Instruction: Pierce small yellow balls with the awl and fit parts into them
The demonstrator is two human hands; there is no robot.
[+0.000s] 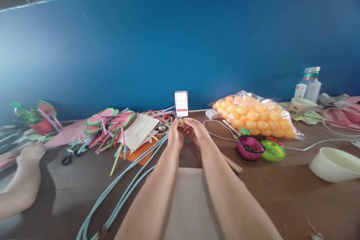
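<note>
My left hand and my right hand meet in the middle of the view, fingers closed around a small shiny gold-and-silver round piece. It is too small to name, and my fingers cover part of it. Just beyond stands a phone with a lit white screen, upright near the blue wall. To the left of my left hand lies another shiny silver round piece. Pale blue cords run along the left side of my left forearm.
Paper fans, a white sheet and scissors lie left, near another person's arm. Rightward are a clear bag of orange balls, a purple container, a green one, a cream bowl and bottles.
</note>
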